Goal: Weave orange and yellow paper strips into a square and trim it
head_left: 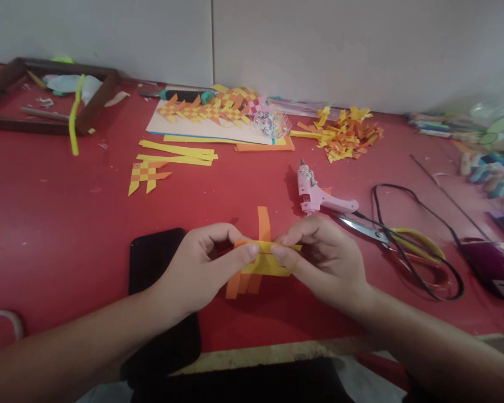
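Observation:
Between both hands, above the table's front, are woven yellow and orange paper strips [265,264]. My left hand [205,263] pinches their left side, thumb on top of the yellow strip. From the right, my right hand [325,260] pinches the same piece with thumb and forefinger. One orange strip sticks up behind the weave, and several orange ends hang below it. The fingers behind the paper are partly hidden. Under my left forearm lies a black phone-like slab [155,252]. A finished woven paper fish [145,174] rests farther back on the left.
A pink glue gun [313,190] lies behind my right hand, with its cord and scissors [378,232] to the right. Yellow strips [176,154], more woven fish [205,112] and a pile of paper scraps [348,134] are farther back. A brown frame [98,101] stands back left.

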A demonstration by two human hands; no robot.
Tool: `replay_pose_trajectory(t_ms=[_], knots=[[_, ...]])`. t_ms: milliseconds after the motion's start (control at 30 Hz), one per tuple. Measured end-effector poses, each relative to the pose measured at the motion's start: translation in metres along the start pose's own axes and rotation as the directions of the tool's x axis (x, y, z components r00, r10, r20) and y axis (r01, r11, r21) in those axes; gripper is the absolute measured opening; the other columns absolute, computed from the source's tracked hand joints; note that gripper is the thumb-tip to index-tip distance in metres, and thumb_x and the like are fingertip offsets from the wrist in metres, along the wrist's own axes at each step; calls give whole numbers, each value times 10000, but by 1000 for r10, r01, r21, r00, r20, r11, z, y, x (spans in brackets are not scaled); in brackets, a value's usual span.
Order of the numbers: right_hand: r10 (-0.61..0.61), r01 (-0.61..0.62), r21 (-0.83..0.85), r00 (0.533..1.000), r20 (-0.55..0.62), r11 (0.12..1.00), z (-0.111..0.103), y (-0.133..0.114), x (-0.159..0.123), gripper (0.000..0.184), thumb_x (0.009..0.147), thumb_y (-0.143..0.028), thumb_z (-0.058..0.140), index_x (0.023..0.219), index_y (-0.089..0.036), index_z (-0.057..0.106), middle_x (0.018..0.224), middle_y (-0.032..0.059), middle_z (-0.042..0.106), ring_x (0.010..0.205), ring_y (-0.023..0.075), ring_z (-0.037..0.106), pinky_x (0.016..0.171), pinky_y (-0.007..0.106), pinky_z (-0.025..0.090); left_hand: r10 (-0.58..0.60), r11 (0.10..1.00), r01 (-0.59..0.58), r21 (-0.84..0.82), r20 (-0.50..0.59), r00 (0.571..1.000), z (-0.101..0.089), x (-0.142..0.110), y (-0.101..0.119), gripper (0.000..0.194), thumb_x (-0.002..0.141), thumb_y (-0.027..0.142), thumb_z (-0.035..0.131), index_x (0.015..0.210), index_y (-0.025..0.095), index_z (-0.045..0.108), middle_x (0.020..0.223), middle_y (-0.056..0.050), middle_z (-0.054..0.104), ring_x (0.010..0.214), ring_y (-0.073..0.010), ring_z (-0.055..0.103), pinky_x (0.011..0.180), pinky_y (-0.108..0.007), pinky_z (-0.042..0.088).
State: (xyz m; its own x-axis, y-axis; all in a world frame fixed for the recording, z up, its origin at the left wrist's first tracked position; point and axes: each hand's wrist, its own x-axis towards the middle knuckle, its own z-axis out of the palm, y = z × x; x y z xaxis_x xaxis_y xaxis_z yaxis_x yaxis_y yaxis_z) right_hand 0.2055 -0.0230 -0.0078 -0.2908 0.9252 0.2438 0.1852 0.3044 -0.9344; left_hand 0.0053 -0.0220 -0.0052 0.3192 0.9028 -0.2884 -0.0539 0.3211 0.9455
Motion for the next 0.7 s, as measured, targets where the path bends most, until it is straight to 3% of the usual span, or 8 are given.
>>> replay_pose_trajectory(t_ms=[367,500,600,700], knots=[[129,-130,53,991,28,990,-2,-6,4,107,889,-223,642,832,-223,550,641,-40,609,494,72,530,432,178,410,1,999,1,-36,61,998,0,2,-1,247,860,351,707,721,162,632,662,39,623,577,-49,527,553,-145,418],[160,-154,64,983,-94,986,-1,-4,7,133,871,-250,671,826,-220,550,646,-33,635,517,82,571,463,186,455,-54,986,65,-156,75,996,1,5,-4,217,863,396,717,977,217,677,830,18,705,747,-96,663,687,-186,523],[157,-148,71,976,-149,986,-1,-3,9,133,858,-246,690,841,-222,561,671,-27,657,565,91,612,502,186,487,-51,973,51,-225,5,999,1,7,-7,202,851,369,739,974,238,649,836,38,705,706,-84,662,651,-178,533],[162,-155,71,981,-107,985,-2,-3,9,132,856,-229,690,845,-221,559,691,-29,651,593,90,619,525,185,498,6,971,-27,-239,-90,996,0,7,-8,158,852,338,742,874,215,645,796,48,687,653,-63,627,618,-157,523]])
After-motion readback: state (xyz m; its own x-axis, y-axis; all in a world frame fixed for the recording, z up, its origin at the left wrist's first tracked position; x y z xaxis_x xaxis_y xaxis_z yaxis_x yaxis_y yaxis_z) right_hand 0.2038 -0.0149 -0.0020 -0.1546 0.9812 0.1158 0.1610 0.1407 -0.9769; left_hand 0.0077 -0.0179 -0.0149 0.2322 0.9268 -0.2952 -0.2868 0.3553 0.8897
